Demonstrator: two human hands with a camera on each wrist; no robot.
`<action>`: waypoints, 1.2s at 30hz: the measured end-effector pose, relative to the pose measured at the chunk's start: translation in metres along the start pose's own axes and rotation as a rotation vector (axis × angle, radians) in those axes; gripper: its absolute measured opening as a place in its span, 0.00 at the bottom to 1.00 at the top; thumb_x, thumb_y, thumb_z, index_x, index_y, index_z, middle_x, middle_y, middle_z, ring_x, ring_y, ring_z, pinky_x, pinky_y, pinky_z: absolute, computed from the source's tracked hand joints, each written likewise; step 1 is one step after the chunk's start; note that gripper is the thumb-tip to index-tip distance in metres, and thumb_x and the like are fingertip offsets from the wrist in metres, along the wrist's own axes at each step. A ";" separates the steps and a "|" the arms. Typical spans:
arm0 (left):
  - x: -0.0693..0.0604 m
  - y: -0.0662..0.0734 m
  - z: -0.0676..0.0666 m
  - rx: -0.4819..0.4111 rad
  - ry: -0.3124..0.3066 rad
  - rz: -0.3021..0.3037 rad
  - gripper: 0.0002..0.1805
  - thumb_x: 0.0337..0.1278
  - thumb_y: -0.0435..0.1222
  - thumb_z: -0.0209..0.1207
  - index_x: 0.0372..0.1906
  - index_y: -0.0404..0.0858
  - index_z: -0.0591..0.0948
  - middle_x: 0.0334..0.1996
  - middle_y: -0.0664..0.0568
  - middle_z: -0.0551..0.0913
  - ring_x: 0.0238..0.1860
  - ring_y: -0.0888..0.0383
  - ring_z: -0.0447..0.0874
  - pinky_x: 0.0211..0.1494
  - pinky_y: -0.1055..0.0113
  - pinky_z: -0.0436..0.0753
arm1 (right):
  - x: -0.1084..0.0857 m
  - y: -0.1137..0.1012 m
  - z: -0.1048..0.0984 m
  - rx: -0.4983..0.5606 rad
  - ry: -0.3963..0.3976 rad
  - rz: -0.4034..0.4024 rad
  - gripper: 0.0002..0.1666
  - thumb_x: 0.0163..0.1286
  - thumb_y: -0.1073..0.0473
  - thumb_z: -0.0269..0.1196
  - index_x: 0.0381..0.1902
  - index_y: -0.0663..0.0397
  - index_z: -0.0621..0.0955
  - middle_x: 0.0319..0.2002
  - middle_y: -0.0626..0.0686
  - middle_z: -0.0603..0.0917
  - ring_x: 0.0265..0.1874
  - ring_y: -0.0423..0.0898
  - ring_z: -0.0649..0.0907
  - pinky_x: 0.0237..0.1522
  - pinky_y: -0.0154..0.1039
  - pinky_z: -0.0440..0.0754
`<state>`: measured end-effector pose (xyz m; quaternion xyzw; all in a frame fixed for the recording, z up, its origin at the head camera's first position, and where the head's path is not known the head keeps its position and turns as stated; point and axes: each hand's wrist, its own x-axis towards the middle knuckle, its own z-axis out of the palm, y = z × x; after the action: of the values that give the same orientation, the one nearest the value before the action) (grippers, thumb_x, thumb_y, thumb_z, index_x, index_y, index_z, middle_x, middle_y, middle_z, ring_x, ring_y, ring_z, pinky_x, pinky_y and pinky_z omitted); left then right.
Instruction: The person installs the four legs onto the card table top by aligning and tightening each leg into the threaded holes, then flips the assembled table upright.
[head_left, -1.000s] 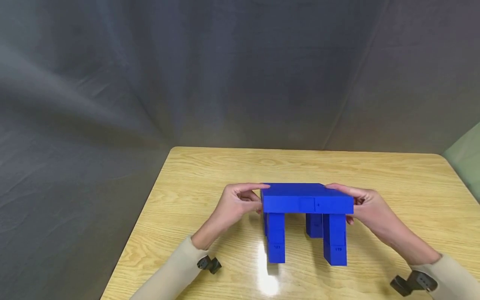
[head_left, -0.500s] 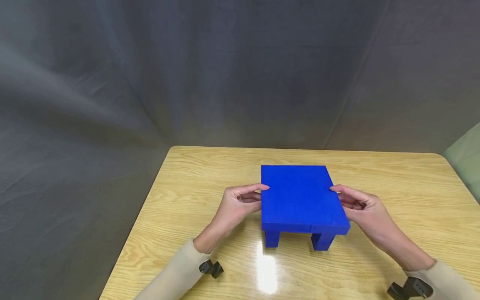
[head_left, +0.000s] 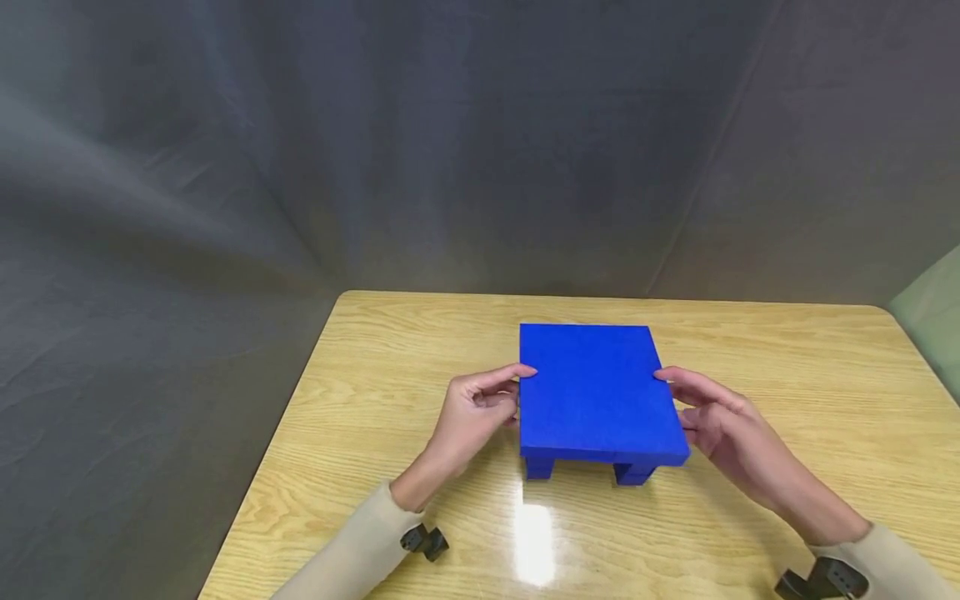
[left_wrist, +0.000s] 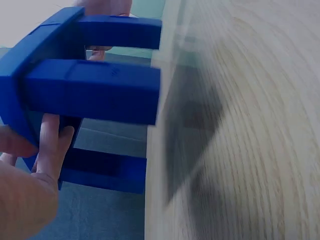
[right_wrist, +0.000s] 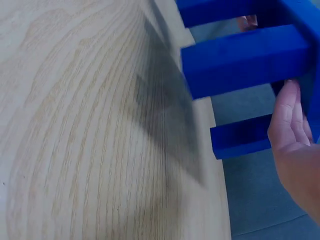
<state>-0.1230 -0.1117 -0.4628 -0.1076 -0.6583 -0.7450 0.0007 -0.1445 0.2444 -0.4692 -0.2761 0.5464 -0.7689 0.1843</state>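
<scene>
A small blue toy table [head_left: 596, 387] with a square top and block legs is between the two hands in the head view. My left hand [head_left: 474, 421] grips the top's left edge, with the index fingertip on the upper face and other fingers underneath. On the opposite edge my right hand [head_left: 731, 429] holds it likewise, one fingertip on top. In the left wrist view, fingers [left_wrist: 49, 142] reach under the top beside a leg [left_wrist: 95, 90]. The right wrist view shows fingers [right_wrist: 287, 117] against the underside near another leg [right_wrist: 245, 60]. The rear legs are hidden in the head view.
A wood-grain table [head_left: 360, 400] lies beneath, its rounded far corners visible. Dark grey cloth [head_left: 480, 150] hangs behind it and on the left. A pale green surface [head_left: 933, 308] shows at the far right. Dark wrist cameras [head_left: 424, 542] sit on both sleeves.
The toy table has tipped from showing its front edge and legs to showing its square top. Both hands keep their places at its sides; the right hand's lower fingers have shifted slightly.
</scene>
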 end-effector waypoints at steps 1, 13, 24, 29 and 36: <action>0.000 0.000 0.000 -0.006 -0.009 0.001 0.23 0.66 0.19 0.57 0.62 0.30 0.89 0.47 0.47 0.90 0.34 0.60 0.83 0.39 0.61 0.91 | 0.000 0.000 0.000 0.006 -0.026 -0.008 0.41 0.77 0.80 0.31 0.80 0.59 0.72 0.70 0.51 0.77 0.57 0.48 0.87 0.59 0.40 0.86; 0.002 -0.003 -0.003 -0.031 -0.253 -0.004 0.47 0.65 0.30 0.74 0.86 0.44 0.67 0.68 0.44 0.74 0.55 0.55 0.83 0.54 0.66 0.88 | -0.001 -0.003 0.011 -0.234 0.127 0.066 0.44 0.83 0.76 0.51 0.90 0.47 0.56 0.67 0.61 0.67 0.54 0.46 0.82 0.48 0.32 0.83; 0.012 -0.008 -0.013 -0.031 -0.429 -0.059 0.65 0.61 0.23 0.75 0.91 0.56 0.48 0.75 0.50 0.60 0.40 0.52 0.66 0.41 0.68 0.75 | 0.002 0.003 0.015 -0.455 0.194 0.066 0.48 0.80 0.75 0.60 0.90 0.44 0.58 0.65 0.61 0.71 0.58 0.43 0.80 0.46 0.32 0.83; 0.013 -0.011 -0.016 0.006 -0.450 -0.079 0.66 0.61 0.24 0.76 0.91 0.57 0.47 0.75 0.52 0.59 0.41 0.46 0.63 0.41 0.67 0.74 | 0.001 0.006 0.015 -0.515 0.206 0.082 0.50 0.79 0.72 0.62 0.90 0.40 0.58 0.70 0.55 0.68 0.62 0.42 0.73 0.48 0.31 0.82; 0.017 -0.014 -0.016 0.013 -0.478 -0.093 0.67 0.62 0.28 0.77 0.91 0.57 0.44 0.78 0.51 0.58 0.45 0.50 0.66 0.42 0.68 0.75 | 0.000 0.008 0.014 -0.560 0.224 0.111 0.51 0.80 0.69 0.63 0.90 0.36 0.57 0.77 0.50 0.64 0.67 0.40 0.71 0.51 0.31 0.80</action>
<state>-0.1440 -0.1237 -0.4753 -0.2505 -0.6487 -0.6934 -0.1889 -0.1358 0.2310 -0.4731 -0.1994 0.7682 -0.6029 0.0813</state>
